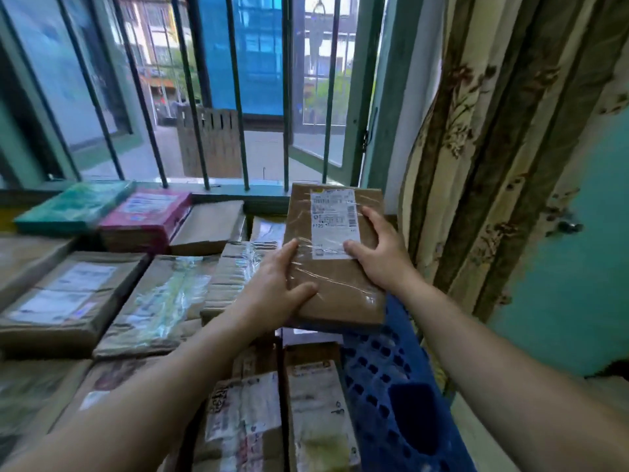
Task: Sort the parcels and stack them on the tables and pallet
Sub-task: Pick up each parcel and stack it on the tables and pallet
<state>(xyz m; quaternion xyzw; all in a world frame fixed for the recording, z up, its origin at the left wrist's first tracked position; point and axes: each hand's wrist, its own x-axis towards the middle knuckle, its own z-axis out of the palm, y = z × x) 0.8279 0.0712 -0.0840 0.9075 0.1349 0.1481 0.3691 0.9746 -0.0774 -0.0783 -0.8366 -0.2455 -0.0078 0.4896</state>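
Parcels [112,301] are lying in flat rows left of the blue pallet [391,369], so sorting is looking well underway, with at least one left to place. Beyond the pallet a barred window [221,97] is standing open; right of it a striped curtain [493,148] is hanging. Over the pallet's far end a brown parcel [340,287] is being held, left hand [272,284] and right hand [384,257] gripping its sides, thumbs on top.

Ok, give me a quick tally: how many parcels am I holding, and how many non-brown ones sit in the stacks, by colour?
Brown parcel, held by left hand and right hand: 1
Teal parcel: 1
Pink parcel: 1
Total: 3
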